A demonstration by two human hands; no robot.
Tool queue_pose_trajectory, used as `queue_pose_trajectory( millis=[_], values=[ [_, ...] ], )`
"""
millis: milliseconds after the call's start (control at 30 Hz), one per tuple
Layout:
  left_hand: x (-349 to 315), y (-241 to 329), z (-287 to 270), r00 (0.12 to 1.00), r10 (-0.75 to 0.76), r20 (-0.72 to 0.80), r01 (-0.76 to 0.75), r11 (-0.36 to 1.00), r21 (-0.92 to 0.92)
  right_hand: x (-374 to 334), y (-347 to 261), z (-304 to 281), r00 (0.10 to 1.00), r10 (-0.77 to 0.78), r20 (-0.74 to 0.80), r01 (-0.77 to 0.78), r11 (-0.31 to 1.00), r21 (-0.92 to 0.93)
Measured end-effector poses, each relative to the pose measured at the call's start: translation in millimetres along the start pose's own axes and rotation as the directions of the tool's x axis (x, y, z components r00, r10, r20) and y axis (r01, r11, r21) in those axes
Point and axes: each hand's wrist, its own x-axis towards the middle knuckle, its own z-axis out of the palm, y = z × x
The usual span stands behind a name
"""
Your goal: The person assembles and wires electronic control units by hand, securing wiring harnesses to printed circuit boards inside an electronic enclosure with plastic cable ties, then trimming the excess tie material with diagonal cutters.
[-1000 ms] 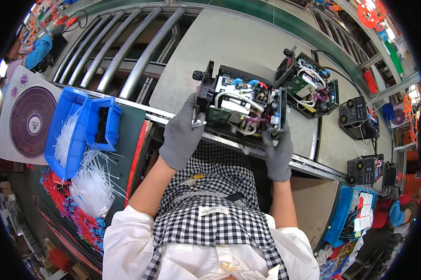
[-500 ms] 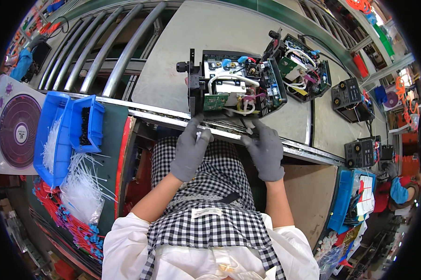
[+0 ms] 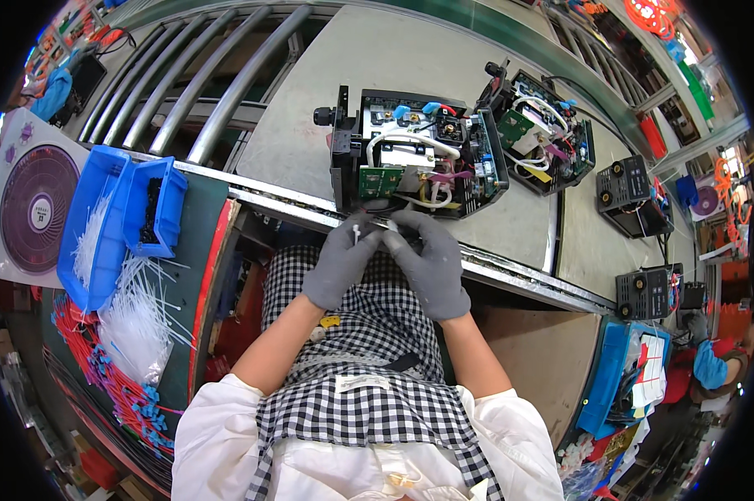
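Gloved left hand and right hand fingertip-to-fingertip beside open unit

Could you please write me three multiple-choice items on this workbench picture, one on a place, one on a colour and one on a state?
1. Where do the loose white cable ties lie?
A. to the person's left, below the blue bins
B. inside the open unit
C. on the far right bench

2. What colour are the gloves on the left hand and right hand?
A. yellow
B. grey
C. red

3. How is the nearest electronic unit?
A. boxed up
B. upside down
C. open, boards and wires showing

Key: 1 A, the ties spread beside the blue bins; 2 B, both gloves are grey; 3 C, its green boards and wiring lie exposed.
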Motion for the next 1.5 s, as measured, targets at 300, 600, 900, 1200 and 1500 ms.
queue_pose_trajectory(
  millis=[300, 600, 900, 1200, 1500],
  values=[
    [7, -33, 13, 0.968, 0.165, -0.192, -0.131, 0.976, 0.176, 15, -1, -5, 0.891, -0.41, 0.196, 0.452, 0.843, -0.292],
    [7, -32, 20, 0.932, 0.271, -0.241, -0.177, 0.919, 0.351, 22, -15, 4, 0.925, -0.358, 0.132, 0.38, 0.891, -0.247],
    [2, -1, 36, 0.967, 0.091, -0.239, 0.001, 0.933, 0.359, 15, -15, -42, 0.922, -0.004, -0.386, 0.137, 0.938, 0.318],
    [2, -14, 34, 0.911, 0.359, -0.205, -0.181, 0.793, 0.582, 28, 9, -16, 0.968, -0.192, -0.162, 0.21, 0.973, 0.097],
    [7, -1, 24, 0.918, 0.368, -0.15, -0.134, 0.641, 0.755, 9, 21, -45, 0.975, -0.216, -0.046, 0.185, 0.914, -0.362]
  ],
)
